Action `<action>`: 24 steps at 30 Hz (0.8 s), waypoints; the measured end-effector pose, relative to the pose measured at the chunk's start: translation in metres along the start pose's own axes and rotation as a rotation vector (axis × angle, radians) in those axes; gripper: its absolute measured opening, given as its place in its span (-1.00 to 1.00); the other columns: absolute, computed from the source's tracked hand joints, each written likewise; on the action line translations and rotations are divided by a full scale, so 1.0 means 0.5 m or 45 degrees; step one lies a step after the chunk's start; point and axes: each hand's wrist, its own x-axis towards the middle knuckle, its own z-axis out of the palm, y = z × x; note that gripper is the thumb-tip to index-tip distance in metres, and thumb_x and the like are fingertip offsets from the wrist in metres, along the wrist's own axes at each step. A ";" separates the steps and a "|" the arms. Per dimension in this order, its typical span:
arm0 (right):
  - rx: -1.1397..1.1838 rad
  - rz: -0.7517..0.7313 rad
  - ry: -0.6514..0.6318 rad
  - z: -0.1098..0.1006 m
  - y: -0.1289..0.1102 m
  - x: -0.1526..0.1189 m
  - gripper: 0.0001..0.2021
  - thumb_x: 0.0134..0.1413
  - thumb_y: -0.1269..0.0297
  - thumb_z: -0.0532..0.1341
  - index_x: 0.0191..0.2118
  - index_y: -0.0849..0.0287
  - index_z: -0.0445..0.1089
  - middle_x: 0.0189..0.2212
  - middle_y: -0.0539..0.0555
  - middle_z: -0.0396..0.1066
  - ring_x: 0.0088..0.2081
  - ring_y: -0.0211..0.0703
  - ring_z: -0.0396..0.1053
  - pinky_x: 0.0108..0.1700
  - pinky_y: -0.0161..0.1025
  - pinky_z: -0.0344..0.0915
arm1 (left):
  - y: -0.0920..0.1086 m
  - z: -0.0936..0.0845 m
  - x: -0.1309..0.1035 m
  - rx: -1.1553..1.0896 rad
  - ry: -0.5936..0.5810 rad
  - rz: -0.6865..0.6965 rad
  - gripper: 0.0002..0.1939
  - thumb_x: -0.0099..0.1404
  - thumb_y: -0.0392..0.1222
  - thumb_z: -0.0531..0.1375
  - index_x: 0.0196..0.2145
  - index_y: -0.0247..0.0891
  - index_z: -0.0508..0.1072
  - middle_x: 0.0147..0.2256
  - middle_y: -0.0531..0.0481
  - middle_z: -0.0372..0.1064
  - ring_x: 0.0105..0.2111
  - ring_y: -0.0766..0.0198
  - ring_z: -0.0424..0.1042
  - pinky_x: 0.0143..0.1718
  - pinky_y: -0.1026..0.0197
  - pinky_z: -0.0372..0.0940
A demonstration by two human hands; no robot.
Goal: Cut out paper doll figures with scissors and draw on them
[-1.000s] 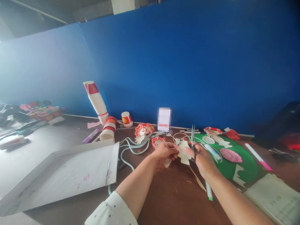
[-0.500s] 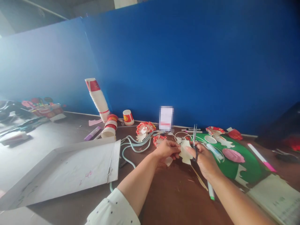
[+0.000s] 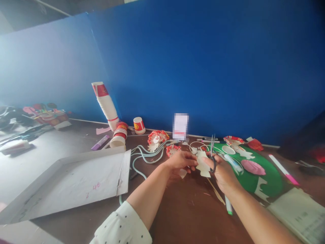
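A cut piece of cream paper with a notched outline is between my two hands. My left hand pinches its left edge. My right hand holds dark-handled scissors, blades pointing up and slightly apart, while its thumb rests on the paper. Beyond my left hand lies a red and white cut paper cup. To the right a green round mat carries a pink scalloped piece and white paper scraps. A green-tipped marker lies beneath my right wrist.
At left lies a shallow white box lid. Behind it, a tall paper cup stack leans near the blue partition. Pale cords curl across the brown table. A pink-capped marker and a booklet are at right.
The scissors' blades look a little farther apart. Both hands and the paper have shifted only slightly, and the camera view has tilted a bit.
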 end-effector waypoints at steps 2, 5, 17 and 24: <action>0.000 0.014 0.008 0.002 -0.001 0.001 -0.65 -0.19 0.16 0.36 -0.20 0.13 0.43 -0.56 -0.07 0.41 -0.51 -0.19 0.31 -0.45 -0.26 0.20 | 0.003 0.000 -0.002 -0.020 -0.039 -0.010 -0.56 -0.08 -0.07 0.42 -0.28 -0.34 0.46 -0.45 0.03 0.37 -0.50 0.38 0.38 -0.53 0.32 0.25; -0.002 0.039 -0.004 0.005 -0.004 0.000 -0.65 -0.20 0.16 0.36 -0.20 0.12 0.44 -0.56 -0.07 0.42 -0.52 -0.18 0.32 -0.48 -0.27 0.19 | 0.011 0.004 -0.007 0.025 -0.046 -0.025 -0.54 -0.10 -0.03 0.43 -0.29 -0.34 0.45 -0.46 0.03 0.34 -0.49 0.38 0.36 -0.52 0.32 0.26; 0.018 0.119 -0.118 0.007 -0.011 -0.007 -0.66 -0.16 0.15 0.35 -0.19 0.07 0.44 -0.44 -0.01 0.53 -0.37 -0.05 0.45 -0.46 -0.27 0.26 | 0.023 0.006 -0.018 0.086 -0.006 0.025 -0.52 -0.01 0.17 0.34 -0.40 -0.35 0.44 -0.47 0.04 0.30 -0.50 0.40 0.34 -0.56 0.35 0.22; 0.084 0.143 -0.141 0.005 -0.006 -0.007 -0.65 -0.15 0.18 0.36 -0.16 0.09 0.45 -0.48 -0.01 0.52 -0.47 -0.09 0.45 -0.57 -0.30 0.18 | 0.019 -0.002 -0.013 0.047 -0.005 -0.007 -0.55 0.07 0.17 0.29 -0.43 -0.34 0.45 -0.48 0.00 0.36 -0.54 0.40 0.33 -0.57 0.32 0.21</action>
